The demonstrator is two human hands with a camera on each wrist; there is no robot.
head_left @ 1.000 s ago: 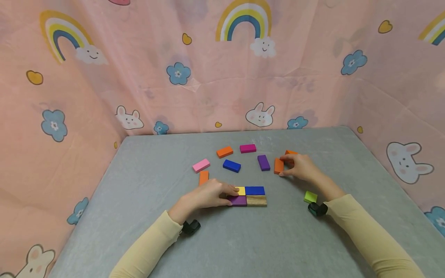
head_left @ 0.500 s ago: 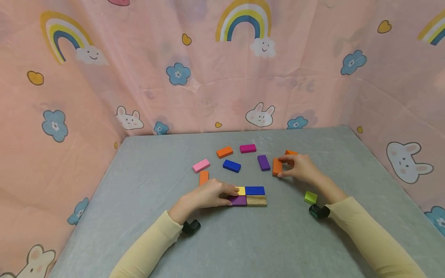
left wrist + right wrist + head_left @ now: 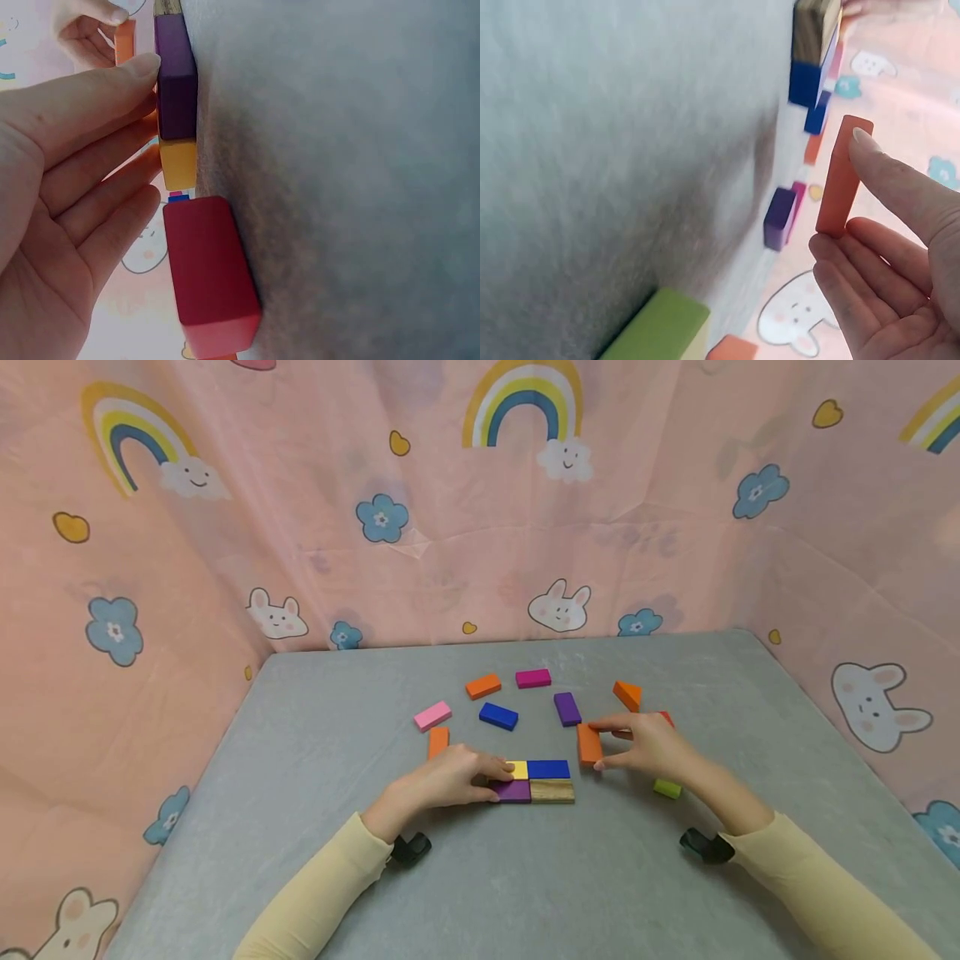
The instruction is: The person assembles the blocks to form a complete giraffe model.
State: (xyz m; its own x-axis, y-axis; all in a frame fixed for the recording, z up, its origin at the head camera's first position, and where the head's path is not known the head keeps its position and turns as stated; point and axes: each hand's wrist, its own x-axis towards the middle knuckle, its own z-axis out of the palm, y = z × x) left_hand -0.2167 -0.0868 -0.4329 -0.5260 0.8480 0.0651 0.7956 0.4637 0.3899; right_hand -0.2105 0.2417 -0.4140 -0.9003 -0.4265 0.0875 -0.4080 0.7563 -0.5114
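Note:
My right hand (image 3: 648, 747) pinches an orange block (image 3: 846, 176) by its two ends, between thumb and fingertips; in the right wrist view it is raised off the table. My left hand (image 3: 450, 777) rests its fingertips on a flat group of touching blocks: a yellow block (image 3: 520, 770), a purple block (image 3: 513, 792), a blue block (image 3: 548, 769) and a wood-grain block (image 3: 552, 791). The left thumb touches the purple block, and the index finger covers part of the yellow one. A red block (image 3: 214, 270) lies beside the group in the left wrist view.
Behind the group lie a dark blue block (image 3: 498, 717), a violet block (image 3: 567, 709), a magenta block (image 3: 533, 678), a pink block (image 3: 432, 716) and orange blocks. An orange triangular block (image 3: 627, 695) is at the right. A green block (image 3: 656, 330) lies under the right wrist.
My right hand has brought the orange block nearer and slightly left, toward the block group, uncovering the orange triangular block and a bit of red behind. My left hand has stayed in place.

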